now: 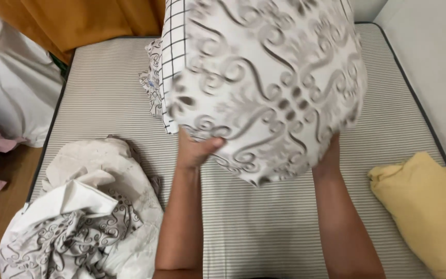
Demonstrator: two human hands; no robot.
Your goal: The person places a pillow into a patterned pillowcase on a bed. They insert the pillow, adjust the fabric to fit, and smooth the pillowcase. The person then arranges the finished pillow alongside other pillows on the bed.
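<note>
I hold up a plump pillow (269, 82) in a white case with grey scroll patterns, above a striped mattress (264, 227). My left hand (194, 150) grips its lower left edge, thumb on the front. My right hand (329, 155) holds the lower right edge, fingers hidden behind the fabric. A black-and-white checked cloth (174, 46) shows along the pillow's left side.
A crumpled heap of white and scroll-patterned bedding (83, 217) lies at the mattress's near left. Yellow fabric (424, 206) lies at the right edge by a white wall (434, 57). An orange curtain (78, 20) hangs at the back left, white bedding (11, 88) beside the bed.
</note>
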